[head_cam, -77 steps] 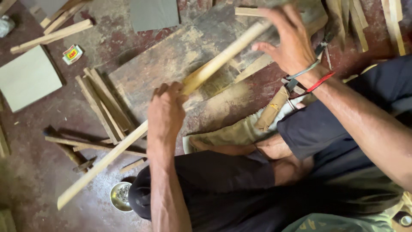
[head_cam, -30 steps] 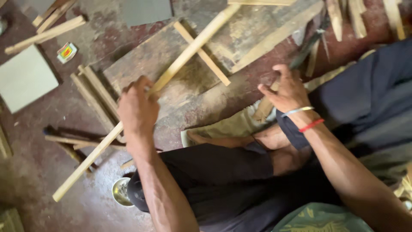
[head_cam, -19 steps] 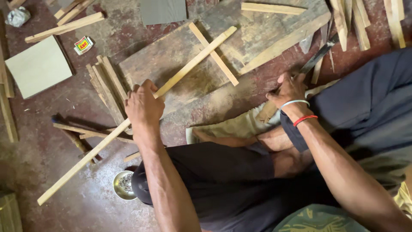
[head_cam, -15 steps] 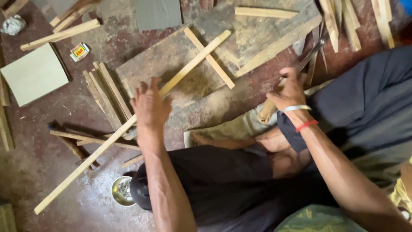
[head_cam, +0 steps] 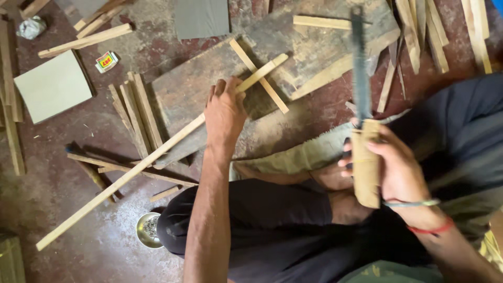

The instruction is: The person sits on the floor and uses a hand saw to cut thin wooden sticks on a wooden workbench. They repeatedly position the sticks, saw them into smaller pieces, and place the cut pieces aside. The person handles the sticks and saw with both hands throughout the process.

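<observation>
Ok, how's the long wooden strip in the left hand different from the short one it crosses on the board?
The long strip reaches from the board down across the floor; the short strip lies wholly on the board. The left hand grips the long one; the short one lies loose. They slant opposite ways, crossing. Both are pale, thin wood.

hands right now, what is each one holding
Left hand: closed on the long wooden strip.
Right hand: closed on the wooden handle of a dark blade tool.

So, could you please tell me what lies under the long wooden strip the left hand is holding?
The long strip crosses a flat worn board and a shorter strip. The left hand covers part of it.
</observation>
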